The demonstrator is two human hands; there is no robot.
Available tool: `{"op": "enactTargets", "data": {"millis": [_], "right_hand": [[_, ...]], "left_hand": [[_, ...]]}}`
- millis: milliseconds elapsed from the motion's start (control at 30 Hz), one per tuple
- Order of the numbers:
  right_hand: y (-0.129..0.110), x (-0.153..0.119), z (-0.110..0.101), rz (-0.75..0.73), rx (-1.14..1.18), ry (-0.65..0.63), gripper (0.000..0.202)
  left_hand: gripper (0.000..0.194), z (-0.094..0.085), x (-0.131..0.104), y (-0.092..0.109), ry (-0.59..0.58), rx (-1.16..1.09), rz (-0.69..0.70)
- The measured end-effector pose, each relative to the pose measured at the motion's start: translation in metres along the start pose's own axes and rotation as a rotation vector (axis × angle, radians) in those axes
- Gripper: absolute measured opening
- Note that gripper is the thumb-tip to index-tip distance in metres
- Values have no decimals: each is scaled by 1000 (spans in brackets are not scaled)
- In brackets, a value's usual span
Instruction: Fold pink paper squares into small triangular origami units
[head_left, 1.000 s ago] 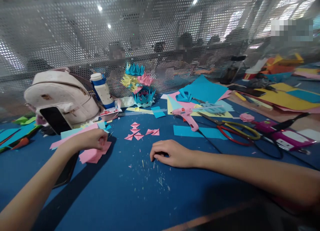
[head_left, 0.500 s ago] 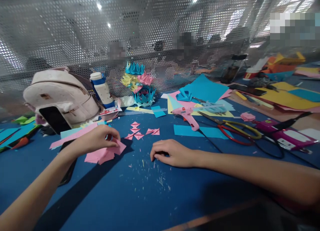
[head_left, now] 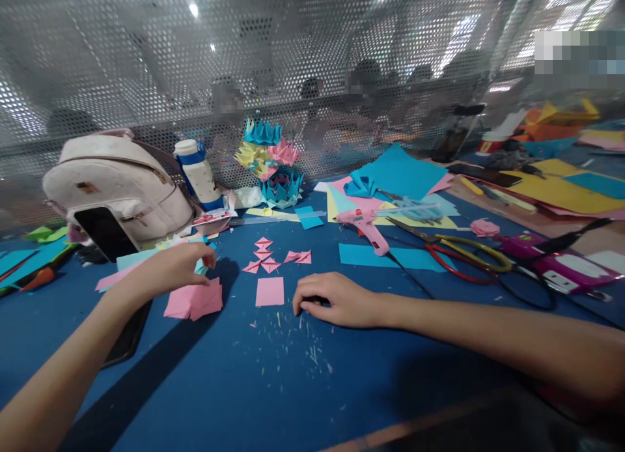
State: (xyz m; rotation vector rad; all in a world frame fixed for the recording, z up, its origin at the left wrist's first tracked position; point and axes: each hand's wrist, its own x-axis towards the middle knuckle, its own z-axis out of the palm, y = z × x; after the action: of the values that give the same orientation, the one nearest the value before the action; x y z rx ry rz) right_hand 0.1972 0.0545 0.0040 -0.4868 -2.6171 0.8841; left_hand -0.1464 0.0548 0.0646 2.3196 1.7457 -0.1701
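Observation:
My left hand (head_left: 181,268) hovers over a pile of pink paper squares (head_left: 194,299), its thumb and fingers apart and nothing between them. A single pink paper square (head_left: 270,292) lies flat on the blue table between my hands. My right hand (head_left: 336,299) rests on the table just right of that square, fingers loosely curled and seemingly holding nothing. Beyond the square are several small folded pink paper pieces (head_left: 269,265), with two more folded pieces (head_left: 298,257) beside them.
A pink glue gun (head_left: 366,227) lies beyond my right hand, near scissors (head_left: 469,253) and a blue paper strip (head_left: 393,256). Folded paper flowers (head_left: 280,186), a bottle (head_left: 201,175) and a backpack (head_left: 122,185) stand at the back. A black phone (head_left: 127,338) lies under my left forearm.
A pink square, earlier in my left hand at the pile, now lies flat in front of my right hand. My left hand has let go and is back over the pile.

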Motion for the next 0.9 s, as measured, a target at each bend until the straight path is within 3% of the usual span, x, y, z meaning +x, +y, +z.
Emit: {"op": "enactTargets", "data": {"millis": [133,233,467,667,800,900], "right_hand": [[0,0,0,2,-1,-1,23],[0,0,0,3,-2,-1,23],[-2,0,0,4,-3,5,23],[-1,0,0,2,2,-3,22],[0,0,0,1,1,-10,23],[0,0,0,3,-2,-11,23]], "left_hand": [[23,6,-1,-9,-164,114,-95],[26,9,0,-5,-209,169,-129],[25,0,2,-1,-135,186,-142],[23,-2,3,-9,-93,126,-137],[23,-1,5,-15,-41,21,-89],[26,-4,6,-7,12,-142,3]]}}
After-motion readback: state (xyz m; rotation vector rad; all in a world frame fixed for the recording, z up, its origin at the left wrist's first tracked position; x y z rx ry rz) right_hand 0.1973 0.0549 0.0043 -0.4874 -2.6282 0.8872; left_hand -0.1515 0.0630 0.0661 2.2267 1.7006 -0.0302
